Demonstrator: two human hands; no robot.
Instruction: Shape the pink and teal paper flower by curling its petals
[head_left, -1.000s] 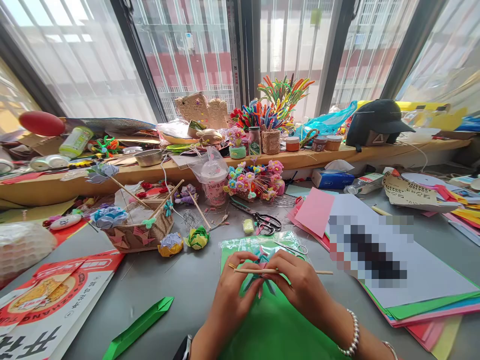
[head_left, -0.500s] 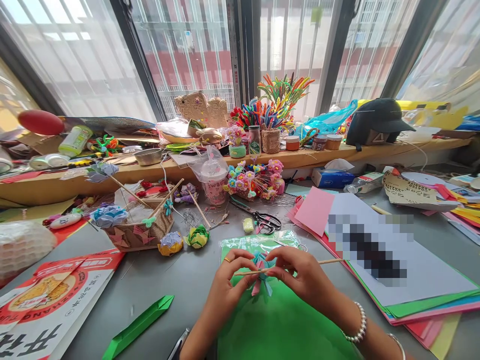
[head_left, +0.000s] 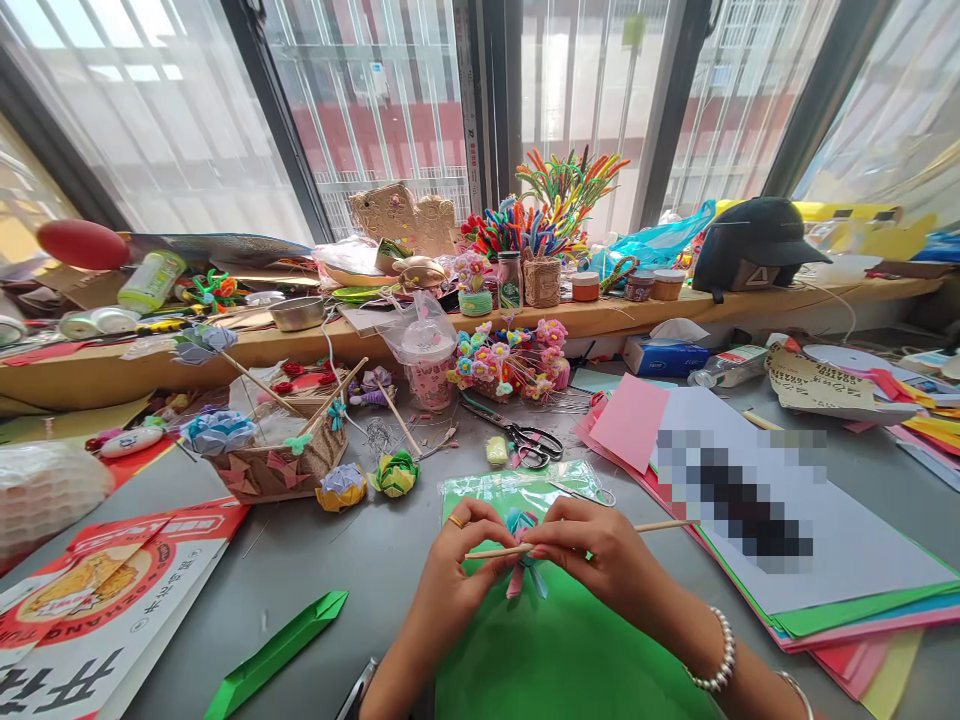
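The fingers [head_left: 576, 537] hide much of the folded paper [head_left: 519, 524] and the stick's [head_left: 664, 526] middle. Pixelation blurs part of the white sheet [head_left: 855, 530]. Picture edges cut off the bag [head_left: 112, 580], wristband [head_left: 358, 690] and green sheet [head_left: 559, 650].

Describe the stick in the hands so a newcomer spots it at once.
Find the grey table below the windows, then the green sheet at its near middle. Over that sheet, the left hand and right hand hold a pale stick running sideways. Unlike the sticks by the basket, it crosses pink and blue paper between both hands.
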